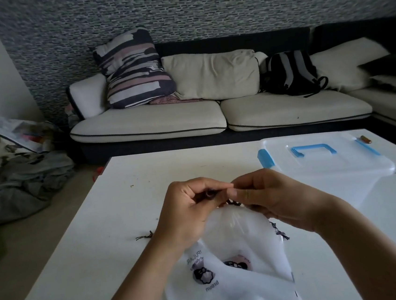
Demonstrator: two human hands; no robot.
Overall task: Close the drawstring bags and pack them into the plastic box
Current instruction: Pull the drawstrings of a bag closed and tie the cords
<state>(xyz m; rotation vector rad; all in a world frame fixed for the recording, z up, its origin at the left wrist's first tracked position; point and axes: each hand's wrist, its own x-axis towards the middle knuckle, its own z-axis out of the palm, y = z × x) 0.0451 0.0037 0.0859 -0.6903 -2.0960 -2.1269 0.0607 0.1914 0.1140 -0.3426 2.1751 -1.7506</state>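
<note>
Bag (231, 263) thin translucent white fabric; box (325, 161) clear glossy plastic.

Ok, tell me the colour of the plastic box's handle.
Light blue handle on the clear plastic box lid; head view.

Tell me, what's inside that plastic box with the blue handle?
The plastic box on the white table has its lid on, and the frosted plastic hides any contents, so I cannot tell. Both hands, left and right, pinch the cord of a white drawstring bag beside it.

Your translucent white drawstring bag (230, 256) with cartoon prints lies on the worktop, its dark cord (233, 203) gathered at the mouth. Your clear plastic box (328, 168) sits beyond it to the right, lid on, blue handle flat.
</note>
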